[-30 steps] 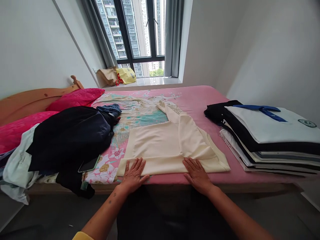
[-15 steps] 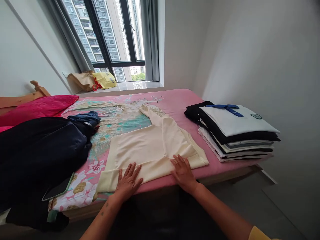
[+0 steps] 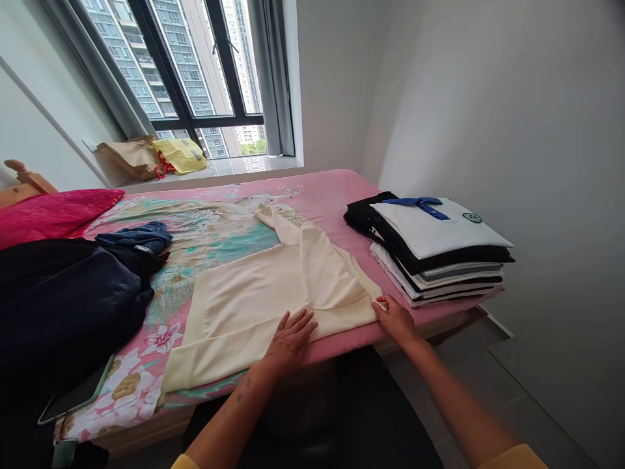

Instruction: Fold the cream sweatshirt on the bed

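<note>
A cream long-sleeved top lies partly folded on the bed, its near side turned in as a long strip and one sleeve laid across its upper part. My left hand rests flat on the folded strip near its middle, fingers stretched out. At the top's right corner my right hand pinches the edge of the cloth between thumb and fingers.
A stack of folded clothes stands at the bed's right edge. Dark clothes are heaped on the left, with a phone or tablet by them. Paper bag and yellow bag lie on the windowsill.
My right hand has moved right along the top to its corner and closed on the edge. My left hand has slid right along the strip. The view has turned slightly right.
</note>
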`<state>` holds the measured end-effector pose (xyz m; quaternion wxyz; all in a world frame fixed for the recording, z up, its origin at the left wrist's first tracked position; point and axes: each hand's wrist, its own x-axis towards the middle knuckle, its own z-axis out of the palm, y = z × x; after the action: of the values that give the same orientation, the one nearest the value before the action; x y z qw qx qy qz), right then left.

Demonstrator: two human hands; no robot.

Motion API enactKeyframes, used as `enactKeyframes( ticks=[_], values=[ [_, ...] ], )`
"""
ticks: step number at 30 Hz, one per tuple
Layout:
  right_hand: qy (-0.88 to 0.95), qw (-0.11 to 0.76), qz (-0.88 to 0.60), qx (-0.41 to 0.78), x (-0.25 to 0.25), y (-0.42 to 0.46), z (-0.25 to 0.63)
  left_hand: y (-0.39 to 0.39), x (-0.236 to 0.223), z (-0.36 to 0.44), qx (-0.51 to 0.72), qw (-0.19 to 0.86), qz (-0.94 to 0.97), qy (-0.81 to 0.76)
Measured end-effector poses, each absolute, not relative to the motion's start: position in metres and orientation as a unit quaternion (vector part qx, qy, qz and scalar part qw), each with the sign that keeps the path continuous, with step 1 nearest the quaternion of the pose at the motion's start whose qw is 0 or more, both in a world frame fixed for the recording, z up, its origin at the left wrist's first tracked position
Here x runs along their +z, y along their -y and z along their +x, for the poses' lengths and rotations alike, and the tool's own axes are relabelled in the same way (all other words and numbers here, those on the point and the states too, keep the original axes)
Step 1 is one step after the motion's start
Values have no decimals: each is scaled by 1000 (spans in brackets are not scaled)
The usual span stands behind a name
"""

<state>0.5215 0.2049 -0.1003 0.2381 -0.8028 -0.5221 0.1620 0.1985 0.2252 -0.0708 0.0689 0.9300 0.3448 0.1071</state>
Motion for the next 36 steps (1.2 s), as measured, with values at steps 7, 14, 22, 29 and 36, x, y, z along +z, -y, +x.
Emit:
enactKeyframes(
  ticks=[7,14,22,29,36],
  values=[
    [556,292,-770,108,-128,-201,534,-240,-97,226,97,6,924,-370],
    [669,395,-629,-30,-93,-192,493,-245,-86,226,90,53,928,-358],
    [754,189,-624,-81,-135,-168,491,-224,-87,199,58,36,933,-353],
    [729,171,-653,-113,-169,-142,530,-221,-83,61,-23,7,815,-578],
    [729,203,-642,-123,-147,-147,525,-228,-83,28,-60,12,779,-624]
  ],
)
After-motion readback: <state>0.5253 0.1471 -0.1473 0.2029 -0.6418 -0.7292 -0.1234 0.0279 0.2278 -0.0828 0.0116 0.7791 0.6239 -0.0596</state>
